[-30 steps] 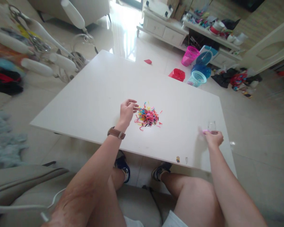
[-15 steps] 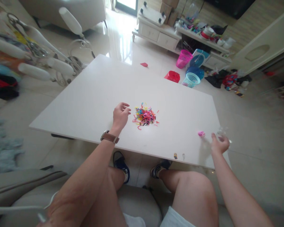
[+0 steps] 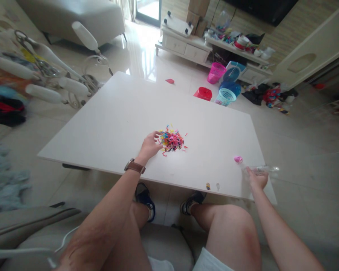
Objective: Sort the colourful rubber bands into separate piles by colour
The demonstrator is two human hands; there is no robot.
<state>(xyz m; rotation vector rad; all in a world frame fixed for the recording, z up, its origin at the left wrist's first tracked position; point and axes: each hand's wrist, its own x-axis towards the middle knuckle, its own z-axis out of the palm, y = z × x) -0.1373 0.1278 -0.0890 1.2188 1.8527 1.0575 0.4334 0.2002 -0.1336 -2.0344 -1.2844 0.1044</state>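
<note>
A loose heap of thin, brightly coloured rubber bands (image 3: 173, 141) lies on the white table (image 3: 124, 109). My left hand (image 3: 151, 145), with a brown-strapped watch on the wrist, is at the heap's left edge with its fingers apart and holding nothing. By the table's right end, my right hand (image 3: 258, 179) is wrapped round a clear plastic bottle (image 3: 268, 168) lying on its side. Just left of the bottle sits a small pink object (image 3: 238, 159), perhaps a cap. Two small flat pieces, a yellow one (image 3: 208, 186) and a greyish one (image 3: 218, 186), are near the front edge.
Beyond the table stand a red stool (image 3: 203, 93), a pink basket (image 3: 216, 72) and a light blue basket (image 3: 225, 97). A white lamp-like frame (image 3: 49, 49) is at the left. My knees are close to the table's front edge.
My left hand has moved right and slightly down to the edge of the heap. My right hand has come lower and a little left, and the bottle now lies level.
</note>
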